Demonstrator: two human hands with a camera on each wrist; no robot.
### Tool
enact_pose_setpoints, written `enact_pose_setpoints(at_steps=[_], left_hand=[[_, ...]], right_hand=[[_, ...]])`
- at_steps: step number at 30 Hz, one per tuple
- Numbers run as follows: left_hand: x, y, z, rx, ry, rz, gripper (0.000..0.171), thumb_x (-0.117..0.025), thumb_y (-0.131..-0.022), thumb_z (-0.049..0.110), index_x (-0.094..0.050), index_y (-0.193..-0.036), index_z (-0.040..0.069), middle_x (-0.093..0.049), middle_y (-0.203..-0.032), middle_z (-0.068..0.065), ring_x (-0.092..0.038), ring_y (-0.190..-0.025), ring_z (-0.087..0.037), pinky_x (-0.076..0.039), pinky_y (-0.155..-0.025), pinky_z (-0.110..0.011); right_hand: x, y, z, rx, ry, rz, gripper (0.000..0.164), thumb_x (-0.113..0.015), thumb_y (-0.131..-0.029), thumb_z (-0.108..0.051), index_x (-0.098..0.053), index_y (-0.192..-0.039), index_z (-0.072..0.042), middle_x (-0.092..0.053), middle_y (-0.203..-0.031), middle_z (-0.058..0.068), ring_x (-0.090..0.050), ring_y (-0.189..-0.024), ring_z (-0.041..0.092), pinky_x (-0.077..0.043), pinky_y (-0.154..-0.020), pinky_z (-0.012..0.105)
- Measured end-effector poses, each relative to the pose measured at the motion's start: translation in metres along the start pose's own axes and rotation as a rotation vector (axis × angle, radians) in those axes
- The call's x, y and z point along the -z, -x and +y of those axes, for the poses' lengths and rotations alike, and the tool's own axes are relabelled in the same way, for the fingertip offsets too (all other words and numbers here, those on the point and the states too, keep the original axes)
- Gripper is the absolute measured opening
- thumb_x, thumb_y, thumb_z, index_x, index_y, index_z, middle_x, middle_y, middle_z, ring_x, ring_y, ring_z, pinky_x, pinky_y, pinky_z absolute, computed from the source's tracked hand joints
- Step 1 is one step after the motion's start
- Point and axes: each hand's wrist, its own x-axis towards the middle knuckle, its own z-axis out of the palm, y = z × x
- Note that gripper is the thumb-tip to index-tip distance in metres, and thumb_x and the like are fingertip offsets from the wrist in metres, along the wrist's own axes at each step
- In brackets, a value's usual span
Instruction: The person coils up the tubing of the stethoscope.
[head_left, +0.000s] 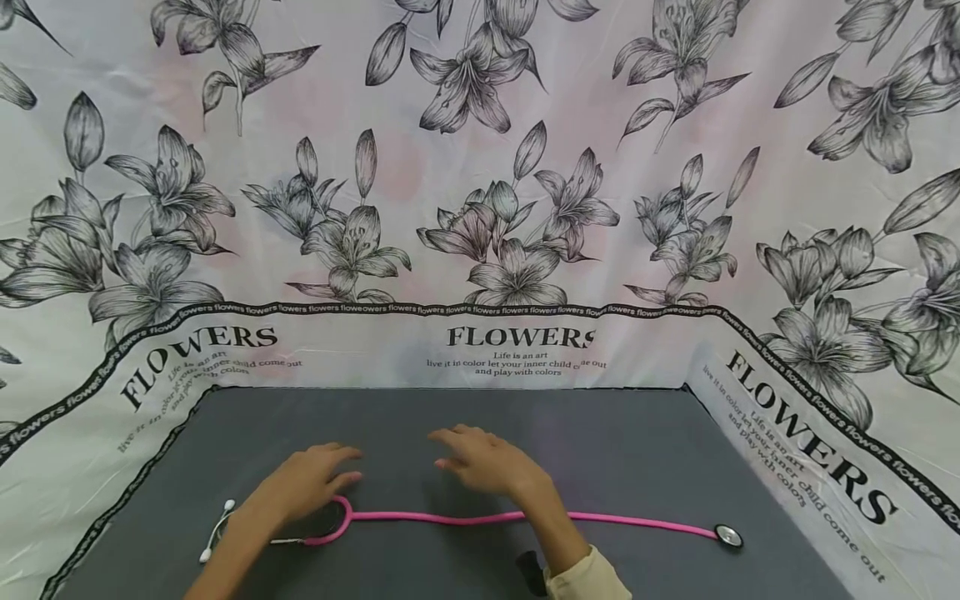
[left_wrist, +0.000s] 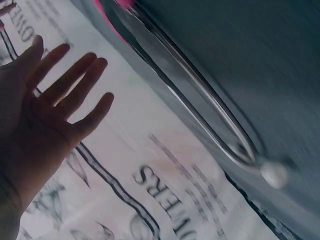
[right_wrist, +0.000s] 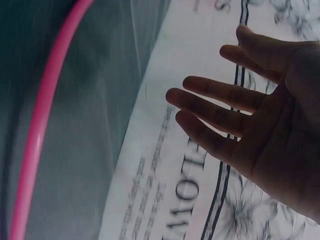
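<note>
A stethoscope with pink tubing (head_left: 450, 519) lies stretched left to right on the dark grey table. Its round metal chest piece (head_left: 728, 536) is at the right end. At the left end are metal ear tubes with white ear tips (head_left: 206, 554), partly hidden by the left forearm in the head view. My left hand (head_left: 303, 483) hovers over the forked part of the tubing, fingers spread and holding nothing. My right hand (head_left: 483, 460) is above the middle of the tubing, its wrist crossing over it, fingers extended and nothing in them. Both wrist views show spread fingers apart from the stethoscope.
White cloth with black lily drawings and "FLOWERS" lettering (head_left: 517, 337) rises behind the table (head_left: 450, 408) and along both sides. A small black object (head_left: 531, 573) sits by the right sleeve near the front.
</note>
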Motion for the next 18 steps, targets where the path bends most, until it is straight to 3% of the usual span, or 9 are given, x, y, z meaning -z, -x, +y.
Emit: enact_pose_setpoints(at_steps=[4, 7, 11, 13, 16, 18], left_hand=[[0.004, 0.009, -0.026, -0.006, 0.022, -0.05, 0.046, -0.069, -0.1, 0.037, -0.067, -0.135, 0.009, -0.07, -0.133, -0.016, -0.068, -0.121, -0.042, -0.053, -0.098, -0.062], [-0.003, 0.018, -0.057, -0.047, 0.009, -0.074, 0.059, -0.072, -0.094, 0.049, -0.064, -0.139, 0.012, -0.068, -0.133, -0.019, -0.067, -0.119, -0.044, -0.053, -0.092, -0.065], [-0.011, 0.029, -0.089, -0.067, -0.011, -0.124, 0.083, -0.079, -0.078, 0.063, -0.06, -0.144, 0.016, -0.064, -0.136, -0.024, -0.064, -0.119, -0.05, -0.05, -0.085, -0.072], [-0.012, 0.035, -0.094, -0.046, 0.004, -0.16, 0.09, -0.085, -0.072, 0.06, -0.059, -0.146, 0.016, -0.062, -0.137, -0.025, -0.062, -0.12, -0.052, -0.048, -0.086, -0.074], [-0.007, 0.04, -0.088, 0.044, 0.06, -0.222, 0.093, -0.094, -0.066, 0.048, -0.059, -0.146, 0.015, -0.06, -0.141, -0.024, -0.058, -0.125, -0.053, -0.045, -0.094, -0.076], [-0.011, 0.041, -0.092, 0.049, 0.059, -0.218, 0.094, -0.095, -0.063, 0.045, -0.059, -0.144, 0.017, -0.06, -0.139, -0.021, -0.059, -0.123, -0.052, -0.047, -0.094, -0.074]], right_hand=[[-0.008, -0.009, -0.016, 0.036, 0.033, -0.066, 0.045, -0.057, -0.108, -0.032, -0.052, -0.152, -0.022, -0.061, -0.15, 0.003, -0.056, -0.141, 0.021, -0.048, -0.115, 0.044], [-0.019, -0.015, -0.028, 0.055, 0.062, -0.095, 0.045, -0.059, -0.107, -0.033, -0.055, -0.15, -0.023, -0.062, -0.148, 0.0, -0.057, -0.14, 0.018, -0.049, -0.115, 0.041], [-0.035, -0.022, -0.04, 0.092, 0.114, -0.121, 0.045, -0.063, -0.105, -0.036, -0.057, -0.149, -0.024, -0.065, -0.142, -0.004, -0.061, -0.134, 0.011, -0.052, -0.11, 0.034], [-0.043, -0.025, -0.045, 0.116, 0.148, -0.128, 0.045, -0.065, -0.104, -0.036, -0.059, -0.146, -0.025, -0.067, -0.136, -0.005, -0.063, -0.126, 0.007, -0.054, -0.105, 0.029], [-0.054, -0.026, -0.049, 0.139, 0.195, -0.127, 0.042, -0.069, -0.101, -0.035, -0.063, -0.142, -0.026, -0.07, -0.128, -0.007, -0.066, -0.115, 0.002, -0.055, -0.097, 0.025], [-0.059, -0.027, -0.051, 0.14, 0.211, -0.123, 0.041, -0.071, -0.1, -0.034, -0.064, -0.14, -0.027, -0.071, -0.124, -0.008, -0.066, -0.11, 0.001, -0.055, -0.094, 0.022]])
